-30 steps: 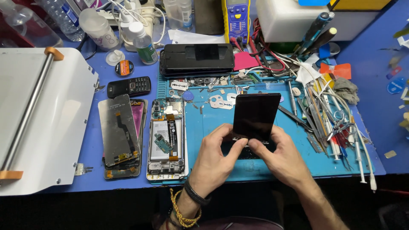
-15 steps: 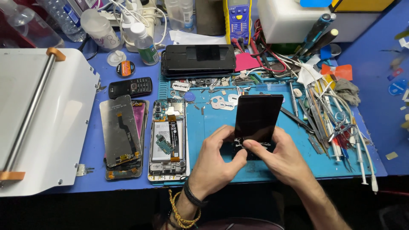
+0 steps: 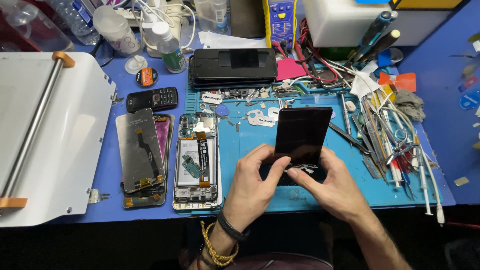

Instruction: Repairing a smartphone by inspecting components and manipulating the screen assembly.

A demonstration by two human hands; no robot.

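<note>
- Head view, progress: the opened phone body (image 3: 196, 162) lies stripped near the blue mat's (image 3: 250, 137) left edge, with loose display panels (image 3: 141, 150) beside it. The dark screen panel (image 3: 301, 135) is not yet fitted to any body.
- Head view, position: your left hand (image 3: 252, 185) and right hand (image 3: 327, 187) pinch the screen panel's lower end, tilted up over the mat's front centre.

A work mat (image 3: 250, 145) lies mid-tabletop. On its left edge rests an opened phone (image 3: 197, 160); left of that, off the mat, a stack of screens (image 3: 142, 150). Behind them lies a keypad phone (image 3: 152, 98). A flat machine (image 3: 50, 140) fills the tabletop's left edge. Tools (image 3: 395, 145) crowd the mat's right edge.
</note>
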